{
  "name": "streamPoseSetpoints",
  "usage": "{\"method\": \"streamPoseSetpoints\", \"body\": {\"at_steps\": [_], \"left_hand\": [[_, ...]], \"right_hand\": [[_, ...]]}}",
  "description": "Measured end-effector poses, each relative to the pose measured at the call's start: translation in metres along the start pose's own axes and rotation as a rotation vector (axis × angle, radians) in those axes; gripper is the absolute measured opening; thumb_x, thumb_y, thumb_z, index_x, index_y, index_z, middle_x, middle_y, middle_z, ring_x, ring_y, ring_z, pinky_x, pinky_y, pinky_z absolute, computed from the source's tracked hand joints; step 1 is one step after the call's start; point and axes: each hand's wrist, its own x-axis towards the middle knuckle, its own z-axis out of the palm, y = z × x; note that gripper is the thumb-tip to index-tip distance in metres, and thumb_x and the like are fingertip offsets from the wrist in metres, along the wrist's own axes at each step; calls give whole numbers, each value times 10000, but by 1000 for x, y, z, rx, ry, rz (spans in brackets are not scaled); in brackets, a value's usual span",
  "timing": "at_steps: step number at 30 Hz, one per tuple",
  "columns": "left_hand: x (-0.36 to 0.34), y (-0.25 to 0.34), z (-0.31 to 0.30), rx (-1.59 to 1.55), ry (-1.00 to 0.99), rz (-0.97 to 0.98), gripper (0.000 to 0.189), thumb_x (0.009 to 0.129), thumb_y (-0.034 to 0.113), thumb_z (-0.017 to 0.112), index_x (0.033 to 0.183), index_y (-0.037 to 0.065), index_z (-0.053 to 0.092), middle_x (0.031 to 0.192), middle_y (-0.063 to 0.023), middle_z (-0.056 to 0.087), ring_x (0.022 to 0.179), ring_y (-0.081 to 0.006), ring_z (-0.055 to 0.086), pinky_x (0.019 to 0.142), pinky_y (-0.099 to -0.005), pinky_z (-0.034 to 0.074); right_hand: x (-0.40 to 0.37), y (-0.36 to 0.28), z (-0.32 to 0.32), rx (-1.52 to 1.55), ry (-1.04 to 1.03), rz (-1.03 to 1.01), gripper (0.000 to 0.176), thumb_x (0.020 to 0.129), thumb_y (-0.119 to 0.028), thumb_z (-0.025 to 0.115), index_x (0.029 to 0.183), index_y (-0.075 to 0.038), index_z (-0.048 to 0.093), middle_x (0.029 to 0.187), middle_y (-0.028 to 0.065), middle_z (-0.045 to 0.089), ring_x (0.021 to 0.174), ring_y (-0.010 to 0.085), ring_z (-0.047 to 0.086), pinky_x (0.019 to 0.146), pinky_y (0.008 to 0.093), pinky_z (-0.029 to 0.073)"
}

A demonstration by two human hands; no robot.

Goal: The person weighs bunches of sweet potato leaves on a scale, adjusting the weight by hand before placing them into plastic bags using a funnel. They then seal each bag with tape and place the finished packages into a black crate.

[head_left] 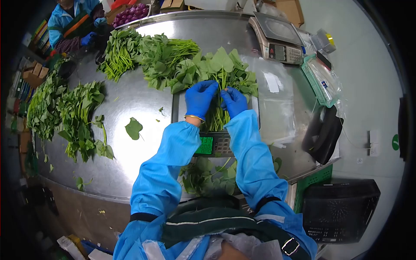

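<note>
A bunch of leafy greens [219, 119] with long green stems lies on a weighing scale [223, 145], whose green display shows in front. My left hand [200, 99], in a blue glove, has its fingers curled and pinched at the left side of the upper stems. From the right, my right hand [235, 102], gloved alike, pinches at the same stems with thumb and forefinger. Broad leaves spread out beyond both hands. More greens [162, 58] are heaped just past the scale to the left.
Other bunches of greens [80, 112] lie along the table's left side, with a loose leaf [134, 128] nearby. Clear plastic bags [275, 112] lie right of the scale. Behind them stand a second scale [279, 43] and a green basket [315, 80]. A co-worker [71, 26] stands far left.
</note>
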Motion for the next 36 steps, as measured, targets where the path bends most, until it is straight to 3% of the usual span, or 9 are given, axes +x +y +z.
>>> {"method": "streamPoseSetpoints", "body": {"at_steps": [7, 10, 15, 17, 22, 30, 33, 34, 36], "left_hand": [[4, -5, 0, -106, -159, -58, 159, 733, 133, 648, 817, -1, 632, 732, -52, 620, 651, -102, 551, 589, -231, 445], [-6, -10, 8, 156, -27, 172, 186, 718, 141, 631, 819, -14, 610, 718, -73, 610, 659, -110, 552, 612, -256, 459], [-15, -35, 13, 5, -42, 324, 219, 709, 159, 617, 879, 24, 592, 753, -67, 609, 695, -103, 558, 650, -259, 462], [-22, -3, 1, 151, -147, 143, 244, 705, 172, 634, 895, 27, 579, 763, -58, 607, 700, -109, 564, 659, -257, 463], [-9, -12, 7, 119, 65, 198, 230, 699, 211, 658, 847, 38, 629, 772, -87, 629, 666, -140, 583, 641, -262, 470], [-11, -5, 6, 69, -5, 101, 256, 696, 224, 671, 820, 5, 622, 776, -110, 627, 698, -174, 600, 662, -278, 473], [-22, -7, 14, 100, 148, 110, 257, 694, 213, 668, 824, -3, 620, 756, -126, 616, 694, -206, 601, 661, -288, 472], [-27, -13, 16, 167, 227, 320, 236, 698, 204, 653, 835, 15, 622, 752, -129, 609, 682, -244, 600, 637, -305, 474], [-28, -20, 13, 210, 243, 370, 235, 699, 213, 648, 843, 28, 623, 746, -129, 605, 672, -259, 597, 621, -315, 472]], "right_hand": [[-1, 14, 2, -101, 77, -136, 260, 799, -156, 604, 1015, -25, 543, 807, 59, 589, 629, 95, 542, 499, 223, 455], [6, 21, -5, -153, 133, -85, 277, 809, -226, 587, 1010, -40, 547, 815, 49, 578, 575, 87, 505, 456, 220, 404], [34, 42, -31, 37, 53, 132, 204, 848, -212, 484, 834, -20, 550, 576, 46, 489, 442, 96, 398, 399, 213, 302], [25, 32, -22, 16, -15, -90, 206, 854, -206, 476, 818, -15, 543, 561, 37, 487, 429, 80, 384, 394, 213, 292], [17, 19, -8, -127, 39, -66, 209, 841, -234, 505, 824, -33, 557, 497, 17, 438, 412, 83, 373, 379, 229, 275], [13, 18, -7, -148, 4, -148, 212, 854, -217, 475, 828, -26, 563, 530, 2, 446, 452, 68, 387, 414, 212, 294], [27, 29, -11, -56, 52, -44, 227, 854, -228, 460, 813, -29, 559, 522, 10, 445, 443, 79, 390, 404, 223, 295], [38, 40, -18, -57, 47, -45, 227, 854, -228, 460, 813, -29, 559, 522, 10, 445, 443, 79, 390, 404, 223, 295], [47, 48, -24, -351, -40, -322, 235, 849, -246, 470, 816, -27, 549, 505, 17, 435, 424, 89, 385, 390, 234, 293]]}}
